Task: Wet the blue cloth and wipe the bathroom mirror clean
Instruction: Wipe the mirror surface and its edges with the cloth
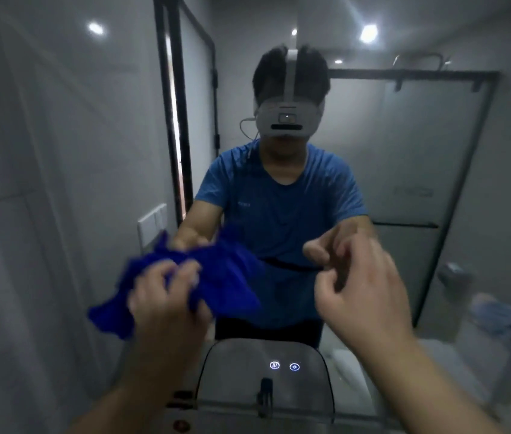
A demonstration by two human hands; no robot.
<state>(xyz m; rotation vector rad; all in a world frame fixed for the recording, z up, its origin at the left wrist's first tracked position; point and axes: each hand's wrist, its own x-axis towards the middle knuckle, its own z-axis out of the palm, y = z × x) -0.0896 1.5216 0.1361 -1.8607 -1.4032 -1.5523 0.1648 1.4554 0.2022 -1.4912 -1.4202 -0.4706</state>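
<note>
Holding bunched blue cloth (226,277) up before bathroom mirror (435,151) with left hand (166,296).
Gripped in curled left fingers, spilling past both sides of that hand; contact with glass lost in motion blur. Right hand (363,286) raised just right of cloth, fingers curled inward, nothing seen in them. Below, between hands: lit icons (284,366) over dark fixture (265,389), too blurred to identify.

Both forearms raised forward, wrists about level. Left hand (166,297) grips bunched blue cloth (229,277), fingers curled round it. Right hand (363,292) beside left, apart from cloth, back to camera, fingers curled inward, empty. Both blurred.
</note>
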